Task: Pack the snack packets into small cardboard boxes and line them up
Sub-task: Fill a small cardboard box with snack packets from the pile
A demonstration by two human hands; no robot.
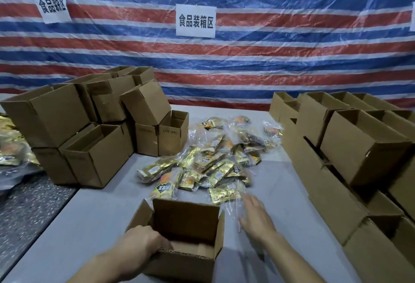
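One corrugated box [186, 215], left hand [143, 244] on rim; crinkly gold-foil pkts [208, 165] beyond

Dim, soft light (edges warped)

Left grip [143, 241] curled; right grip [256, 215] flat, outstretched.

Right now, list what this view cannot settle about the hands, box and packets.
Head view only:
Right hand: motion blur; contact with the clear wrappers unclear.
Left hand: its fingers end hidden inside the open box, behind its near wall.
Snack packets: print too small to read.
Right-side boxes: cut by the frame's right edge; walls hide their contents.
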